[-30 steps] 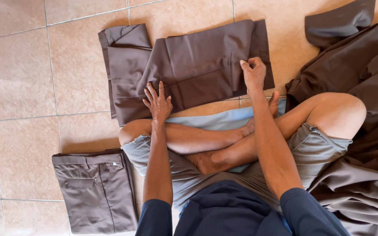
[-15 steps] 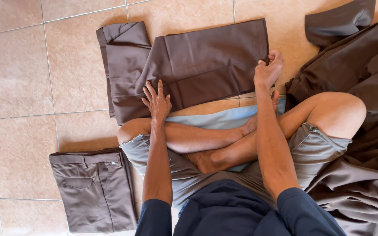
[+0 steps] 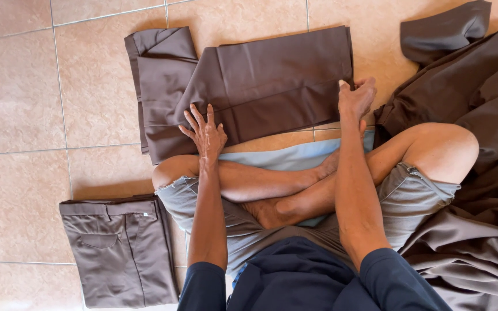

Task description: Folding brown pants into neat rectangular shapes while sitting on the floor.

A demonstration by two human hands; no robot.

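A pair of dark brown trousers [image 3: 260, 80] lies folded on the tiled floor in front of my crossed legs. My left hand [image 3: 204, 131] presses flat on the trousers' near edge, fingers spread. My right hand [image 3: 355, 98] pinches the trousers' lower right corner, close to my right knee. The trouser legs lie doubled over toward the waist end at the left.
A folded grey-brown pair of trousers [image 3: 119, 247] sits on the floor by my left thigh. A heap of dark brown garments [image 3: 479, 144] fills the right side. A light blue cloth [image 3: 283, 158] lies under my shins. Beige tiles [image 3: 30, 86] lie around.
My right hand has slid down the trousers' right edge from near its upper part to the lower corner. My left hand has stayed pressed in place.
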